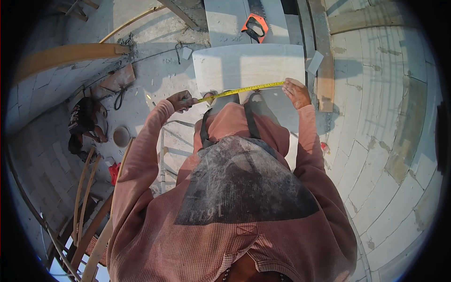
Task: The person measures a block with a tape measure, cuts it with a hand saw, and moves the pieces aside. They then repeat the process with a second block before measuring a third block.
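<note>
A yellow tape measure [240, 90] is stretched across the near edge of a pale grey block [249, 66] lying in front of me. My left hand [182, 100] grips the tape's case end, just off the block's left corner. My right hand [296, 92] presses the tape's far end down at the block's right corner, fingers closed on it. Both arms wear pink sleeves.
A hand saw with an orange handle [254, 27] lies beyond the block. Wooden planks [323, 51] run along the right. Curved wooden strips [84, 188] and a small round container [121, 136] sit at lower left. A block-paved surface [390, 141] spreads right.
</note>
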Demonstrator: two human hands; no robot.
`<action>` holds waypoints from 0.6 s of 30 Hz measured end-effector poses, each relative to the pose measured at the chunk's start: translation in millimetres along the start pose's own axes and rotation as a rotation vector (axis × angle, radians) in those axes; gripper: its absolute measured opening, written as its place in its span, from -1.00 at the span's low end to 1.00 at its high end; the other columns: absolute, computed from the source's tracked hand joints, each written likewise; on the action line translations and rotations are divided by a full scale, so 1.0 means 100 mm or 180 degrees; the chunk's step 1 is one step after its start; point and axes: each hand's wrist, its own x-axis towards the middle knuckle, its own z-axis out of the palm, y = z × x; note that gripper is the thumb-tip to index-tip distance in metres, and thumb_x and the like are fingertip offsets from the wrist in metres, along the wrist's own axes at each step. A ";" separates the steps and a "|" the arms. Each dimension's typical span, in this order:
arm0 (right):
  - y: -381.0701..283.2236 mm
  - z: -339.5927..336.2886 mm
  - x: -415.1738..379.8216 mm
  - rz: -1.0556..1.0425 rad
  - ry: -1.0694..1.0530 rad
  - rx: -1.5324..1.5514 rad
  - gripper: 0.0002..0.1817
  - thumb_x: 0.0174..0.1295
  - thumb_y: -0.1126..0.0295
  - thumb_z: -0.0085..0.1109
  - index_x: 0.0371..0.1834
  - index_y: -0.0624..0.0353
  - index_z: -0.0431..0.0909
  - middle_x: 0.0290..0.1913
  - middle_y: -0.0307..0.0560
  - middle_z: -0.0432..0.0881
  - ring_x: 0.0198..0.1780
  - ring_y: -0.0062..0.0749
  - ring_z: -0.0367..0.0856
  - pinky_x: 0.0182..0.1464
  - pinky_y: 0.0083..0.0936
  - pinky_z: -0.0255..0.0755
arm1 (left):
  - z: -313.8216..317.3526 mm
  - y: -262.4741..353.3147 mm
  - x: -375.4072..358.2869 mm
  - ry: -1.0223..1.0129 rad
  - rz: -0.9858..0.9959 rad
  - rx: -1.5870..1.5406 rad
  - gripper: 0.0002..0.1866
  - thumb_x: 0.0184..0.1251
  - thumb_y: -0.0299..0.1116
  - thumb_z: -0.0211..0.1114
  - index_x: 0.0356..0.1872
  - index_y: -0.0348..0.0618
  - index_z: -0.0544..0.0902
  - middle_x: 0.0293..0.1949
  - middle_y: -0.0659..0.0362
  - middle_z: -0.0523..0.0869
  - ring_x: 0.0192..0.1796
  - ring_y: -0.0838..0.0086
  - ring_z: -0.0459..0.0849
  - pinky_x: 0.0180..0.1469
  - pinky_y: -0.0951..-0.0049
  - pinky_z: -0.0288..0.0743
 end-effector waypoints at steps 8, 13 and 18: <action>0.46 0.36 0.20 0.0408 -0.0076 -0.0651 -0.67 0.43 0.36 0.15 0.12 0.40 0.57 0.06 0.11 0.63 0.14 -0.15 0.67 0.26 -0.33 0.60 | -0.01 -0.43 0.95 -0.0068 0.0190 0.0170 -0.70 0.32 -0.28 0.34 0.05 -0.05 0.68 -0.38 0.26 0.71 -0.41 0.55 0.60 -0.38 0.45 0.52; 0.68 0.62 0.28 0.0589 -0.0162 -0.0549 -0.69 0.38 0.43 0.18 0.09 0.42 0.59 0.00 0.12 0.66 0.06 -0.15 0.71 0.19 -0.36 0.64 | 0.17 -0.15 1.01 -0.0155 0.0300 -0.0002 -0.76 0.32 -0.21 0.38 -0.10 -0.09 0.76 -0.42 0.29 0.70 -0.39 0.59 0.61 -0.31 0.47 0.54; 0.76 0.73 0.31 0.0581 0.0253 -0.0398 -0.73 0.29 0.62 0.21 0.05 0.48 0.61 -0.02 0.12 0.69 -0.04 -0.21 0.74 0.07 -0.42 0.71 | 0.14 -0.24 1.08 -0.0042 0.0090 0.0273 -0.80 0.28 -0.24 0.39 -0.17 -0.08 0.76 -0.43 0.30 0.70 -0.38 0.58 0.62 -0.27 0.47 0.53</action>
